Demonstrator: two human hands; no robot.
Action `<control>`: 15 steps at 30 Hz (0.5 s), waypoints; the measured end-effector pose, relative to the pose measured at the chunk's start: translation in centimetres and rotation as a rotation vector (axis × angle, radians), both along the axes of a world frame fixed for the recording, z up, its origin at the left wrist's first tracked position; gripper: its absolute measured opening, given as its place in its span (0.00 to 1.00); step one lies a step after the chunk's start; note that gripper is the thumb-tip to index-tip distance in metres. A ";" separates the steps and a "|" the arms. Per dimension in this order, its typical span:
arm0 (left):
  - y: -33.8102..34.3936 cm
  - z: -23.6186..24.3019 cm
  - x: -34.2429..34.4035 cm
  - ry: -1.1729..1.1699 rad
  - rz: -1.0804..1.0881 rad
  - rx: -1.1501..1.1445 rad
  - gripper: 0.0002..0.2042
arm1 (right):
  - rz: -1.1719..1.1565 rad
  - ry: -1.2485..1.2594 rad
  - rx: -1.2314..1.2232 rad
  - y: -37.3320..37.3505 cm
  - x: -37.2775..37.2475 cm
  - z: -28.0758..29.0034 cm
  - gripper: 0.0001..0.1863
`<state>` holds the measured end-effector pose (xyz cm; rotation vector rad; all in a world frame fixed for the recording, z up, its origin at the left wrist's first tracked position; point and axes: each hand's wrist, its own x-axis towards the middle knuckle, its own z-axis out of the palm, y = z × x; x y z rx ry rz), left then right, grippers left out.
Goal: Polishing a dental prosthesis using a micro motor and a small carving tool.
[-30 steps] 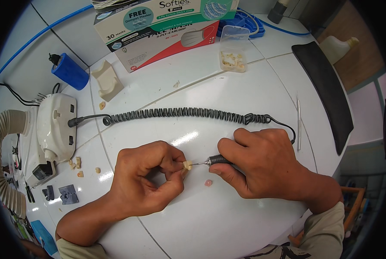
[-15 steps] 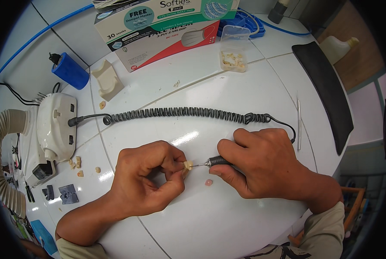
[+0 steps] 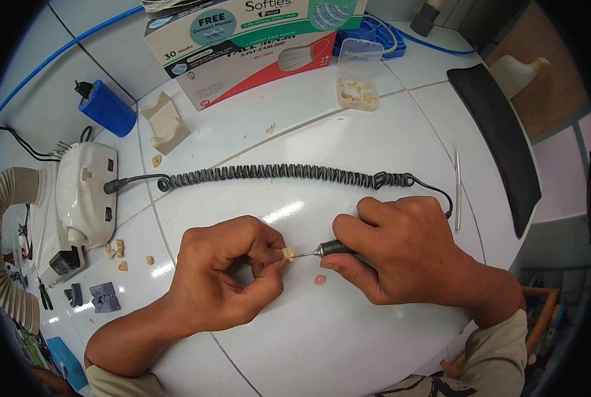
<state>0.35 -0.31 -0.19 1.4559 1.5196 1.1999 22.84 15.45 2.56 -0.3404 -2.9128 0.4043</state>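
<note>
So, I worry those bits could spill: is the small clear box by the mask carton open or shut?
Open. The clear box has its lid tilted up behind it, pale bits lying uncovered inside.

White tiled worktop [image 3: 348, 344] with coiled cord [image 3: 282, 173], mask box [image 3: 242, 40], pink bit [image 3: 319, 280].

A dental workshop: white tiled bench [image 3: 348, 139], motor box [image 3: 87, 192] with coiled cord [image 3: 282, 173], suction hose [image 3: 4, 218], tub of false teeth [image 3: 357, 83].

Small cream tooth piece [image 3: 287, 253] meets the dark handpiece [image 3: 332, 248] tip.
</note>
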 end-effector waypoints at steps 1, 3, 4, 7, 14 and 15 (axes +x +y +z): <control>0.0 0.0 0.0 0.003 -0.001 0.002 0.07 | -0.010 0.010 0.005 -0.1 0.0 -0.1 0.21; 0.0 -0.1 -0.1 0.007 -0.002 0.003 0.07 | -0.018 0.012 0.008 -0.2 -0.1 -0.2 0.21; 0.0 -0.2 -0.1 0.006 -0.003 0.005 0.07 | -0.027 0.014 0.013 -0.2 -0.1 -0.1 0.21; -0.1 -0.3 0.0 0.006 -0.002 0.008 0.07 | 0.009 0.001 0.002 0.0 0.0 0.1 0.20; 0.0 0.0 0.0 0.013 -0.007 0.000 0.07 | -0.001 0.001 0.011 -0.1 0.0 0.0 0.20; 0.0 0.0 0.0 0.013 -0.007 0.000 0.07 | 0.004 0.002 0.005 0.0 0.0 0.0 0.20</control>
